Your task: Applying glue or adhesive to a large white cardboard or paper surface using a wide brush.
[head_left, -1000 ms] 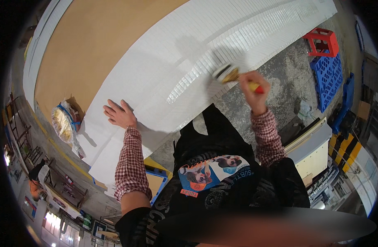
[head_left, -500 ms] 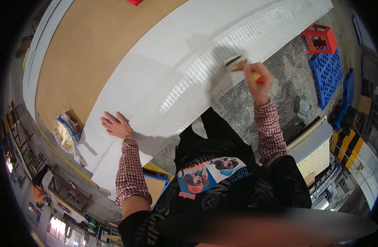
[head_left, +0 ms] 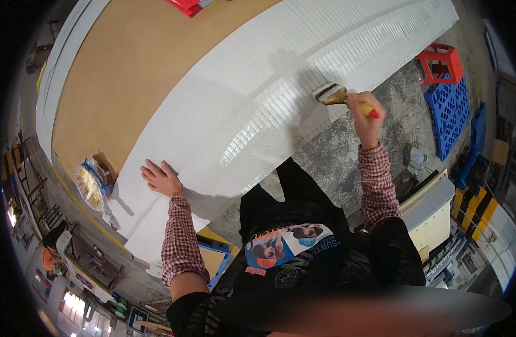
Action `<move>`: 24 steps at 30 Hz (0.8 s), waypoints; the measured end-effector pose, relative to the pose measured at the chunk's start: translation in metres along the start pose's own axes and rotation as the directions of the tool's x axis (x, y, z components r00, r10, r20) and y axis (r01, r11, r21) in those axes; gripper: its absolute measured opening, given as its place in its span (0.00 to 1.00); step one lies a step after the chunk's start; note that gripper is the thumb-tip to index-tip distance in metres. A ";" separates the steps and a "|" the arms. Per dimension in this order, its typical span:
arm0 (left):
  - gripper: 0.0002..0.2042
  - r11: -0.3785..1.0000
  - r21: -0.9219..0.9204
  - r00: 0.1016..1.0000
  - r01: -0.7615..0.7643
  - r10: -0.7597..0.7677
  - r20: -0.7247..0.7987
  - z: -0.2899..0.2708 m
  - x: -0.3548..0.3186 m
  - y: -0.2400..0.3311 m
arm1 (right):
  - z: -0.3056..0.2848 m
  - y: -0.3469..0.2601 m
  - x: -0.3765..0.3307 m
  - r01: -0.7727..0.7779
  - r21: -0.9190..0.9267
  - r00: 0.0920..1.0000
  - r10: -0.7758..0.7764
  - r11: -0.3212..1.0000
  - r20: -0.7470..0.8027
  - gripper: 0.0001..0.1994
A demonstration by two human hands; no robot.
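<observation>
A wide paintbrush (head_left: 332, 94) with a yellow, red-ended handle is in my right hand (head_left: 367, 115), its fingers closed round the handle. Its pale bristles point left, at or just above a long white sheet (head_left: 199, 106); whether they touch I cannot tell. Wet, shiny strips (head_left: 269, 121) run across the sheet below and beyond the brush, over a surface marked with thin parallel lines. My left hand (head_left: 162, 178) lies flat on the white sheet at the near left, fingers spread and holding nothing.
A clear plastic bag with pale contents (head_left: 91, 182) sits at the left by the brown board (head_left: 117, 67). Something red (head_left: 186, 5) rests at the far edge. On the right floor stand a red stool (head_left: 440, 63) and a blue plastic pallet (head_left: 449, 112). Another person (head_left: 50, 258) appears far left.
My right hand and the brush have shifted slightly right and nearer. My left hand stays flat on the sheet. The whole view has shifted a little, showing more of the red thing.
</observation>
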State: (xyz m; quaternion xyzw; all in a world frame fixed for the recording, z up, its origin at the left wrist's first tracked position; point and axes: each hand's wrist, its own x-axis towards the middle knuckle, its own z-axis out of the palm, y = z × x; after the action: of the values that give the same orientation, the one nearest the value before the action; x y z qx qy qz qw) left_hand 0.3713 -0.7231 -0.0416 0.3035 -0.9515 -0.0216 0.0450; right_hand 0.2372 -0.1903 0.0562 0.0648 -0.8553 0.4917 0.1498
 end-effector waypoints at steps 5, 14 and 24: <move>0.29 1.000 0.010 0.999 0.001 -0.001 0.039 -0.001 -0.001 -0.001 | 0.011 -0.007 0.035 -0.187 0.052 0.906 0.193 0.981 -0.377 0.05; 0.30 0.999 -0.040 0.997 0.034 -0.031 0.076 0.001 0.001 -0.003 | 0.064 -0.059 -0.041 -0.199 0.246 0.977 0.210 0.949 -0.022 0.04; 0.31 0.977 -0.209 0.997 0.038 -0.025 0.067 -0.005 -0.002 -0.005 | 0.114 -0.123 -0.095 -0.069 0.010 0.993 0.068 0.998 0.098 0.04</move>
State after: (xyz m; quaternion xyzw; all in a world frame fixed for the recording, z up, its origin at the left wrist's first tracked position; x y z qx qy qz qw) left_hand 0.3761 -0.7257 -0.0373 0.3113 -0.9399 -0.1325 0.0461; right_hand 0.3370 -0.3548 0.0734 0.0604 -0.8601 0.4983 0.0905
